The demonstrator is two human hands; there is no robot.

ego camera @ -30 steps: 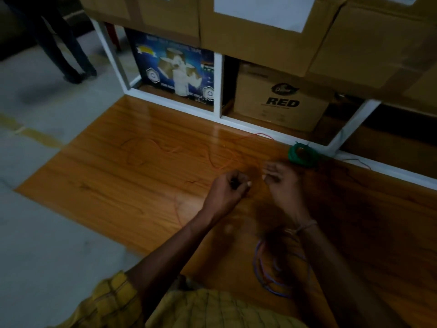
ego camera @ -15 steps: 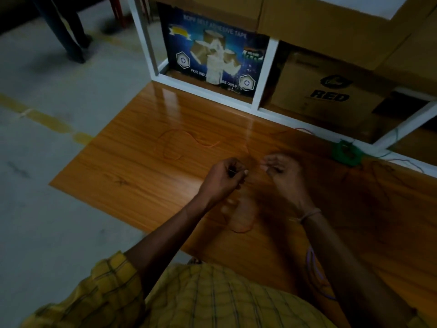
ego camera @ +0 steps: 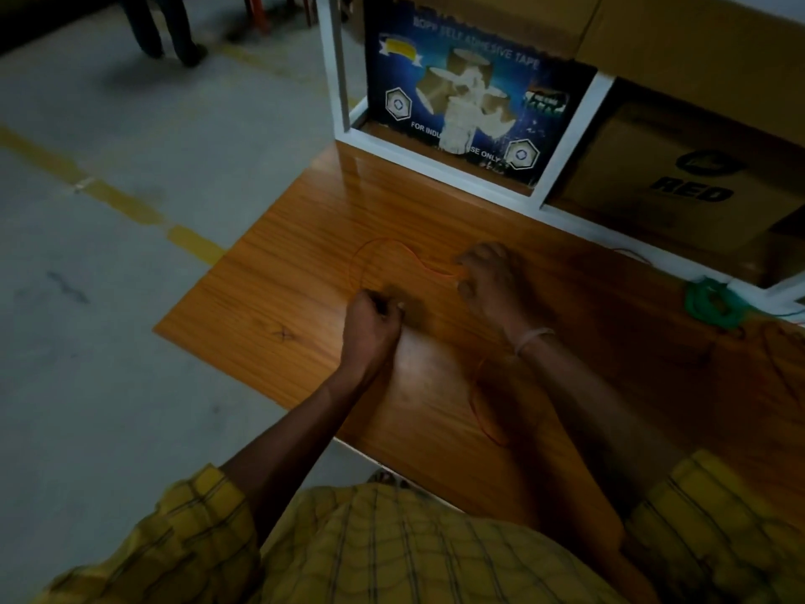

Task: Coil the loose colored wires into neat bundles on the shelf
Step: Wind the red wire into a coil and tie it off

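A person in a yellow checked shirt (ego camera: 392,547) leans over a wooden shelf (ego camera: 283,307) in dim light, both bare hands working a thin orange wire (ego camera: 383,244). The left hand (ego camera: 370,324), fingers curled, pinches the wire near the middle of the shelf, toward its left edge. The right hand (ego camera: 492,276), further back and just to the right, is also curled, its fingertips closed on the same wire where the strand meets them. Between and beyond the two hands the wire lies in a loose loop on the wood, arching toward the back edge. Another stretch of orange wire runs on the shelf under the right forearm toward the front edge. A pale band (ego camera: 533,337) circles the right wrist.

Near the back right corner of the shelf, well apart from the hands, sits a green wire bundle (ego camera: 710,305), already coiled, beside the white frame (ego camera: 562,215) of the upper rack. Behind that frame stand a blue adhesive-tape carton (ego camera: 470,102) and, to its right, a brown cardboard box (ego camera: 697,176) printed with the word RED. Left of the shelf lies grey concrete floor (ego camera: 109,255) marked with a yellow line (ego camera: 122,198). At the top left corner of the view, the legs of another person (ego camera: 165,32) stand on the floor.
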